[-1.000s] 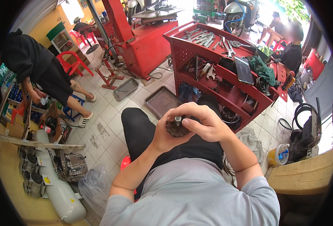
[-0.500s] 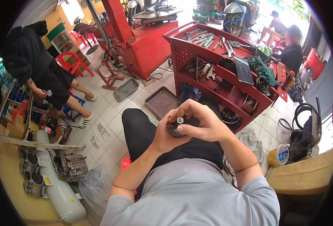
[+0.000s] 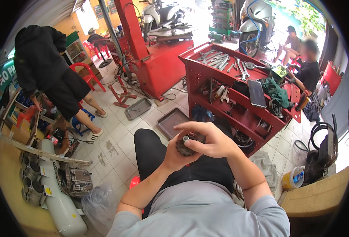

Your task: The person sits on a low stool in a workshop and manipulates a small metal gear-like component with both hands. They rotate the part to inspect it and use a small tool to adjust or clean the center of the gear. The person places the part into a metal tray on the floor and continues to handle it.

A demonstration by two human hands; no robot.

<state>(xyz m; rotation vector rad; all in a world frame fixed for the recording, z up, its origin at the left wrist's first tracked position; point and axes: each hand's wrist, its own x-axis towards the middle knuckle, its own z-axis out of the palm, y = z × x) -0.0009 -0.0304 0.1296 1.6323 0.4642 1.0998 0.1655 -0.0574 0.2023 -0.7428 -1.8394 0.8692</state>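
Observation:
Over my lap, a dark, greasy round metal part with a notched edge lies in my left hand, whose fingers wrap round it from the left and below. A pale metal stud or bolt end stands up from its middle. My right hand reaches over from the right, its thumb pressed against the part beside the stud. The right index finger stretches out above it, and the other right fingers are mostly hidden behind.
Ahead to the right stands a red tool cart with wrenches and a phone on it. Two metal trays lie on the tiled floor. A person in black stands at the left. A bucket is at the right.
My right index finger has straightened over the part, and its other fingers have shifted. The view has tilted up slightly. The person at left has turned and lowered a hand toward the shelf.

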